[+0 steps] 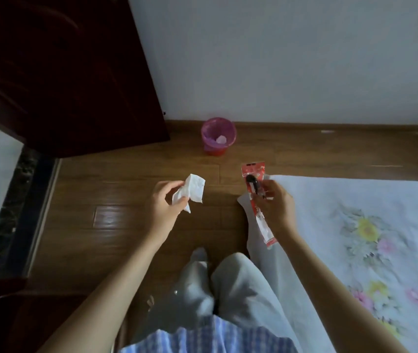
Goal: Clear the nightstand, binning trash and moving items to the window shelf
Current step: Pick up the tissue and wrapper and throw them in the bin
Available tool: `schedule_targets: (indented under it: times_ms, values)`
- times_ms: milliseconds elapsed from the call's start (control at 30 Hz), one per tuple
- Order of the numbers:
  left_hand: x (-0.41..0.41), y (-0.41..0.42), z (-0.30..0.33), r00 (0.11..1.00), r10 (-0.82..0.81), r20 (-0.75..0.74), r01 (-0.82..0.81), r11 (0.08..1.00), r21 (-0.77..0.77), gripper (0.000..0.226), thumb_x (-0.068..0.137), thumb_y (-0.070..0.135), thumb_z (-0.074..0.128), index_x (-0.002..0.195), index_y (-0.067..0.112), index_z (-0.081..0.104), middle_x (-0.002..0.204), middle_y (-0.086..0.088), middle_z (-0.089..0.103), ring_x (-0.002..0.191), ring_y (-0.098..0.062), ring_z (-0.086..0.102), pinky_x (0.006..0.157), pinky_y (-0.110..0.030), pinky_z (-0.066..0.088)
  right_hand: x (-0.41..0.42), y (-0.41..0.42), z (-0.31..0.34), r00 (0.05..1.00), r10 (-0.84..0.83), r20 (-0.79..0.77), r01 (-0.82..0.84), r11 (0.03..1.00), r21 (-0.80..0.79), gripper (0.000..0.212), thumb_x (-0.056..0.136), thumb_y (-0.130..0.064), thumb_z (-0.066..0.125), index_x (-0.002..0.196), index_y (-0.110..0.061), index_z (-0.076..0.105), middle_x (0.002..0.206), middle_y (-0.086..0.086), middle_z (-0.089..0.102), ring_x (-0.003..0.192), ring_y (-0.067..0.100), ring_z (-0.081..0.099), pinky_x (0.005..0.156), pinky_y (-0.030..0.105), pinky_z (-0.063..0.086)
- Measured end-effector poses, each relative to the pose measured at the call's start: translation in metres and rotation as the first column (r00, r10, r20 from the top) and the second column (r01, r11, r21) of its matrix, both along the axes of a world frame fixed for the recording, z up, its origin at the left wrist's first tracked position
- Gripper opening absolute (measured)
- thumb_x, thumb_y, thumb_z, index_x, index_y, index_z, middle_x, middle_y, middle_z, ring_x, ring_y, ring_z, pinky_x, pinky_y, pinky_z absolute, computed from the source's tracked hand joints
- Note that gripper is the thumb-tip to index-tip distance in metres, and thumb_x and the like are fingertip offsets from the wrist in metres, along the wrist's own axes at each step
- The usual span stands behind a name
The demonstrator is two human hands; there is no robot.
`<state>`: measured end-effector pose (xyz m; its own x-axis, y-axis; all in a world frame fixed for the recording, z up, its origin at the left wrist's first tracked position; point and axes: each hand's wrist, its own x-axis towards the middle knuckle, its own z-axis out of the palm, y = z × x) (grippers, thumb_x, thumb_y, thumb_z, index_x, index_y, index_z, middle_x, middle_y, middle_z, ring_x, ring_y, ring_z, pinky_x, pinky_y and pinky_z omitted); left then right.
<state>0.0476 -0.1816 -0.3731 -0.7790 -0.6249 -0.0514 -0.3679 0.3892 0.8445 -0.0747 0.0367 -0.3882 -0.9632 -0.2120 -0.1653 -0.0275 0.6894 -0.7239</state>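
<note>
Head view, looking down at two bare forearms over a wooden floor [131,225]. Left hand [163,203] closed on a crumpled white tissue [192,191], pinched between thumb and fingers, the loose end sticking up and to the right of the knuckles. Right hand [275,203] clamped on a long red-and-white packet [256,200] with a dark item showing near its top; packet tilted, upper end above the fingers, lower end hanging below the wrist. Hands well apart, tissue and packet not touching. Ahead of both hands, between them and against the wall [279,59]: a small bin [218,136] with a purple liner and a red base, something pale lying inside. Right of the right hand, a bed [355,238] with a pale floral sheet, its corner just under the packet. Left of the left hand, a dark wooden door [62,72]. Below the hands, grey trouser legs [238,284] and a blue checked shirt hem [202,337].
</note>
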Motion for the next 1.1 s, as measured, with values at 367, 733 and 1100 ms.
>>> schedule_targets:
  times_ms: [367,733,1100]
  values:
    - [-0.193,-0.082,-0.033,0.997,-0.055,0.052,0.050,0.993,0.105,0.034,0.076,0.007,0.074,0.108,0.012,0.067,0.103,0.010,0.055,0.096,-0.003,0.054,0.082,-0.040,0.056,-0.186,-0.087,-0.022,1.000,-0.017,0.001,0.017,0.999,0.041,0.018,0.077,-0.029,0.072,0.089,-0.017,0.065,0.082,0.000,0.067,0.071,0.018,0.060,0.060,0.031,0.044]
    - [-0.382,-0.141,-0.127,0.969,-0.102,0.226,0.068,0.986,0.152,0.036,0.078,0.007,0.071,0.113,0.009,0.062,0.113,-0.004,0.054,0.102,-0.011,0.051,0.071,-0.010,0.044,-0.353,-0.147,-0.107,0.995,-0.023,0.098,0.013,0.995,0.097,0.014,0.077,-0.031,0.072,0.086,-0.026,0.062,0.078,-0.004,0.065,0.069,0.017,0.062,0.061,0.038,0.052]
    - [-0.506,-0.189,-0.316,0.864,-0.294,0.408,0.286,0.955,0.082,0.033,0.076,0.009,0.074,0.108,0.011,0.066,0.106,-0.003,0.059,0.092,-0.011,0.053,0.063,-0.007,0.033,-0.401,-0.189,-0.263,0.949,-0.256,0.185,0.226,0.959,0.169,0.012,0.082,-0.030,0.067,0.086,-0.020,0.060,0.078,-0.005,0.063,0.067,0.014,0.060,0.062,0.038,0.053]
